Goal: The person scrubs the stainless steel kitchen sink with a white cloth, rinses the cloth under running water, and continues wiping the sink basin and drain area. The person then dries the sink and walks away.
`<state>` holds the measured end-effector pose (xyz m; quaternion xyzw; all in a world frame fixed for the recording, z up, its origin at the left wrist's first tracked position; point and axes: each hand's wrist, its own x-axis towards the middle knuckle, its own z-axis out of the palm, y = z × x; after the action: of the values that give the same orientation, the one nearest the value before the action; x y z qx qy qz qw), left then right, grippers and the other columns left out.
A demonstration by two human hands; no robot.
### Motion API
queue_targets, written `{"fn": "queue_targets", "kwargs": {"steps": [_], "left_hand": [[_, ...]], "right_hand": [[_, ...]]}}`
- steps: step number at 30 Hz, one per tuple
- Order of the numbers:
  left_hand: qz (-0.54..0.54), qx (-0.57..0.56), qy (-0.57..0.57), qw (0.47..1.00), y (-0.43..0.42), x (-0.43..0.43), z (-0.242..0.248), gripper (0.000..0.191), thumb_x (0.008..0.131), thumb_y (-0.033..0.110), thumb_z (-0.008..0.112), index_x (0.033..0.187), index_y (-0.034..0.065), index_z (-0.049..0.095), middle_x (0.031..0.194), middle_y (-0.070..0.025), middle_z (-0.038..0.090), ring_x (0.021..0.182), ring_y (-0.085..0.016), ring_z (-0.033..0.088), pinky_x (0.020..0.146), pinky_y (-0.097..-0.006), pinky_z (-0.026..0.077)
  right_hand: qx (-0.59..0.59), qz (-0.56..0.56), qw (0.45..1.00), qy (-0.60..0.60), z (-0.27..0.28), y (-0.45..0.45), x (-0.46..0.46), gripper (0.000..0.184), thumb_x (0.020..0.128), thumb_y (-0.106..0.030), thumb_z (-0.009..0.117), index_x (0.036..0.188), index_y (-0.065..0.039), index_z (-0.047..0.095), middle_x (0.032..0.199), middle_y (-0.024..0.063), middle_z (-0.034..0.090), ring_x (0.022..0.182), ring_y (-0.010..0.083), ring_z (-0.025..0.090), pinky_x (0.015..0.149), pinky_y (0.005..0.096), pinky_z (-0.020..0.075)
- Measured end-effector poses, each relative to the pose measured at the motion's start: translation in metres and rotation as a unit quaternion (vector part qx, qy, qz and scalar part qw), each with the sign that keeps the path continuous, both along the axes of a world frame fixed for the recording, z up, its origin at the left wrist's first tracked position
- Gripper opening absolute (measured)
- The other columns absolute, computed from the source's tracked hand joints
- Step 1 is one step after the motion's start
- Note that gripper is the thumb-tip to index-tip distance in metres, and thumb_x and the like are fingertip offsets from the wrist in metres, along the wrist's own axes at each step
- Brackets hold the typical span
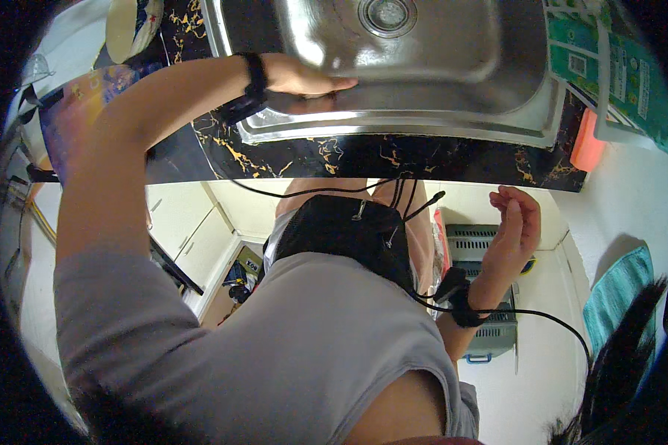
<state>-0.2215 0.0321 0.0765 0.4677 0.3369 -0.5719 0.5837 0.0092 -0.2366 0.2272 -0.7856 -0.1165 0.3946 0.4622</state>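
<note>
My left hand (300, 78) reaches over the near edge of a stainless steel sink (434, 97), with its fingers stretched out low over the basin. No object shows in it; its far fingers are partly hidden, and whether it touches the metal I cannot tell. My right hand (515, 222) hangs in front of the counter, right of my body, loosely curled and empty. Both wrists wear black bands. The round drain (388, 15) lies at the top of the view.
A black marbled counter edge (362, 158) runs before me. At its right end are an orange sponge-like block (588, 142) and green printed packets (623, 72). Black cables (312, 193) cross by my black waist bag (339, 222). A teal cloth (618, 300) hangs at right.
</note>
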Motion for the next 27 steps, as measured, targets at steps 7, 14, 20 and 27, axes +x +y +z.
{"fn": "queue_targets", "kwargs": {"steps": [7, 14, 20, 27], "left_hand": [[0.091, -0.089, -0.334, 0.934, -0.048, 0.093, 0.044, 0.074, 0.089, 0.064, 0.017, 0.141, 0.0105, 0.023, 0.146, -0.0157, 0.018, 0.136, -0.028, 0.014, 0.111, -0.0403, 0.013], [-0.102, 0.136, -0.157, 0.973, -0.024, -0.035, 0.082, 0.069, 0.093, 0.055, 0.011, 0.137, 0.0053, 0.03, 0.139, -0.0202, 0.033, 0.131, -0.033, 0.027, 0.11, -0.0385, 0.019], [-0.058, 0.18, -0.542, 0.819, -0.074, 0.082, 0.067, 0.066, 0.094, 0.051, 0.021, 0.132, -0.002, 0.033, 0.129, -0.0277, 0.04, 0.123, -0.038, 0.037, 0.104, -0.0428, 0.029], [-0.018, 0.171, -0.202, 0.964, -0.051, 0.014, 0.103, 0.069, 0.091, 0.055, 0.027, 0.132, 0.0001, 0.034, 0.132, -0.0244, 0.039, 0.124, -0.036, 0.037, 0.103, -0.0429, 0.03]], "right_hand": [[0.018, -0.004, 1.0, 0.005, 0.001, 0.015, -0.005, 0.013, 0.087, -0.005, 0.046, 0.093, 0.001, 0.057, 0.091, 0.0096, 0.062, 0.082, 0.016, 0.06, 0.077, 0.0284, 0.0469], [0.035, 0.029, 0.999, 0.019, -0.001, 0.015, -0.001, 0.016, 0.09, -0.006, 0.045, 0.098, 0.004, 0.055, 0.095, 0.0134, 0.06, 0.084, 0.0184, 0.059, 0.082, 0.0311, 0.0475], [0.021, 0.001, 1.0, -0.004, 0.001, 0.009, -0.001, 0.014, 0.088, -0.005, 0.046, 0.092, 0.001, 0.057, 0.088, 0.0088, 0.062, 0.08, 0.0156, 0.059, 0.077, 0.0283, 0.0469], [0.055, 0.021, 0.998, 0.018, 0.0, 0.014, -0.003, 0.015, 0.088, -0.005, 0.046, 0.093, 0.002, 0.058, 0.09, 0.0091, 0.062, 0.081, 0.0163, 0.059, 0.078, 0.0279, 0.0467]]}}
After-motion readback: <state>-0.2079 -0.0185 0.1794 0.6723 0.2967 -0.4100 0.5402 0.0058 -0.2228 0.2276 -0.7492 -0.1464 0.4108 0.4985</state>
